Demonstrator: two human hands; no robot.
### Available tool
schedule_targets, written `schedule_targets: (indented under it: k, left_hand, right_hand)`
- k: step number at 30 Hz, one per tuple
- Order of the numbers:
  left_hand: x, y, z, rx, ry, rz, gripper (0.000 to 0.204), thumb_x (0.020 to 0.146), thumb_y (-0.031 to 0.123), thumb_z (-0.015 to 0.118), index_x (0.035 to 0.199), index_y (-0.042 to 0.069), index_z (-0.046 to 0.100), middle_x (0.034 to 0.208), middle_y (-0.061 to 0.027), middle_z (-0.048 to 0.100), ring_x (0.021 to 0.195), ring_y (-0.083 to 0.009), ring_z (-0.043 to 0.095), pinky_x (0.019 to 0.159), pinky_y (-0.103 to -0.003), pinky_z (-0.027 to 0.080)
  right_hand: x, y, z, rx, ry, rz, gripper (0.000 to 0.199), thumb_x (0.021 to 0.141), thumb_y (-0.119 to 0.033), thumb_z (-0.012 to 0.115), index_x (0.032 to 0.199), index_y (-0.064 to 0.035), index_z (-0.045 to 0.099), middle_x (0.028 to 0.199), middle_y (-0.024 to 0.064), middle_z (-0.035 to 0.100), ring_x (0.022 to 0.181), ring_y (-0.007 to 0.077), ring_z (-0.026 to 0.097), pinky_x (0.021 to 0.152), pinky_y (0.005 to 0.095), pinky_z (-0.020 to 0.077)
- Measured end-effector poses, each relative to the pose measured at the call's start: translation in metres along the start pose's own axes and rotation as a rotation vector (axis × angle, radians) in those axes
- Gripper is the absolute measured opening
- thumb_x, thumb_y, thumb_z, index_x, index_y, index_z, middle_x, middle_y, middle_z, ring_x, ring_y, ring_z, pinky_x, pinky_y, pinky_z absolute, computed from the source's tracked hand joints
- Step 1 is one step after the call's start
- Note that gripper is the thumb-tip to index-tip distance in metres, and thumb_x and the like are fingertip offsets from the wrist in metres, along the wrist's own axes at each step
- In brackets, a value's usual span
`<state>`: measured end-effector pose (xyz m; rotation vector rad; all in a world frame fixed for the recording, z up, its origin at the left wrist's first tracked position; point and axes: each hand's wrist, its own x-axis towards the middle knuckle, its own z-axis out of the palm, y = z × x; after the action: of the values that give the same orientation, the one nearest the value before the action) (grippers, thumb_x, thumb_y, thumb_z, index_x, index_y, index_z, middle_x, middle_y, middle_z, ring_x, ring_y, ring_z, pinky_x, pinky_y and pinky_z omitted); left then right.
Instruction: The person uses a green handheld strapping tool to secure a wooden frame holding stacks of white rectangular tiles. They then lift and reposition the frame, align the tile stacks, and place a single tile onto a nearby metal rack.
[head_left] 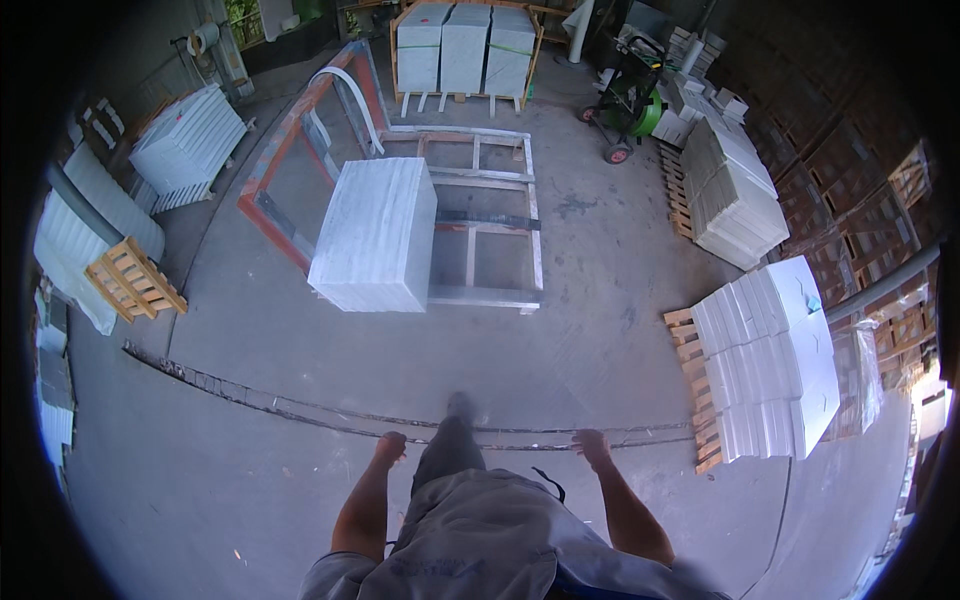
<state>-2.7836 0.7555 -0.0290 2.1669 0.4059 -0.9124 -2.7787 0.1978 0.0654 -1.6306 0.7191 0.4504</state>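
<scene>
My left hand (392,447) hangs at my left side over the concrete floor, its fingers loosely bent and a little apart, with nothing visible in it. On the other side my right hand (591,446) is held out the same way, also bare, thumb side toward my body. Both are apart from any object. Ahead, a stack of white stone slabs (372,232) stands on edge against a rust-red and white metal frame (536,235). One of my legs (452,449) is stretched forward, its foot near a narrow metal-edged floor channel (290,409).
A pallet of white slabs (765,360) stands to the right, with grey stone stacks (735,195) beyond. A green wheeled machine (645,110) and crated slabs (464,52) are at the back. Left are more slabs (187,140) and a tilted wooden pallet (135,280).
</scene>
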Motion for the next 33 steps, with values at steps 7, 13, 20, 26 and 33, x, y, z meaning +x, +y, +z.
schedule_targets:
  k: [7,13,20,26,33]
  left_hand:
    - [0.098,0.106,-0.105,0.109,0.27,0.379,0.006,0.08,0.007,0.061,0.085,0.005,0.063,0.089,-0.0134,0.063,0.072,-0.0248,0.068,0.059,-0.038,0.055]
    - [0.155,0.161,-0.128,-0.368,0.169,0.019,0.006,0.081,0.006,0.06,0.085,0.002,0.062,0.089,-0.0142,0.062,0.066,-0.0243,0.067,0.057,-0.038,0.057]
    - [0.17,0.217,-0.115,-0.83,0.194,-0.422,0.03,0.095,0.028,0.044,0.107,0.004,0.057,0.091,-0.0133,0.067,0.064,-0.0226,0.066,0.052,-0.036,0.051]
    - [0.189,0.264,-0.117,-1.036,0.323,-0.431,0.047,0.097,0.036,0.045,0.127,0.0,0.052,0.095,-0.0155,0.067,0.066,-0.0217,0.066,0.054,-0.035,0.051]
    - [0.284,0.256,-0.133,-1.294,0.451,-0.409,0.063,0.095,0.05,0.052,0.131,-0.001,0.047,0.117,-0.0198,0.061,0.075,-0.0256,0.068,0.058,-0.036,0.052]
  right_hand:
    - [-0.005,0.052,-0.042,0.136,0.063,0.571,0.013,0.091,-0.017,0.055,0.089,-0.006,0.063,0.079,0.009,0.066,0.058,0.019,0.061,0.049,0.0299,0.047]
    - [0.074,-0.008,-0.064,0.02,-0.024,0.658,0.009,0.088,-0.01,0.057,0.082,-0.0069,0.062,0.074,0.007,0.064,0.057,0.0186,0.06,0.048,0.0301,0.0462]
    - [0.315,-0.206,-0.041,-0.536,-0.232,0.202,0.012,0.087,-0.003,0.056,0.079,-0.0047,0.064,0.07,0.0074,0.063,0.055,0.0187,0.062,0.045,0.0312,0.049]
    - [0.498,-0.41,0.047,-0.186,-0.547,0.119,0.018,0.09,-0.021,0.057,0.1,-0.0066,0.063,0.086,0.0098,0.065,0.069,0.0191,0.064,0.058,0.0337,0.0515]
    - [0.55,-0.545,0.223,-0.506,-0.474,-0.006,0.035,0.091,-0.028,0.059,0.115,-0.0027,0.061,0.097,0.0107,0.069,0.081,0.0201,0.069,0.067,0.0323,0.0551]
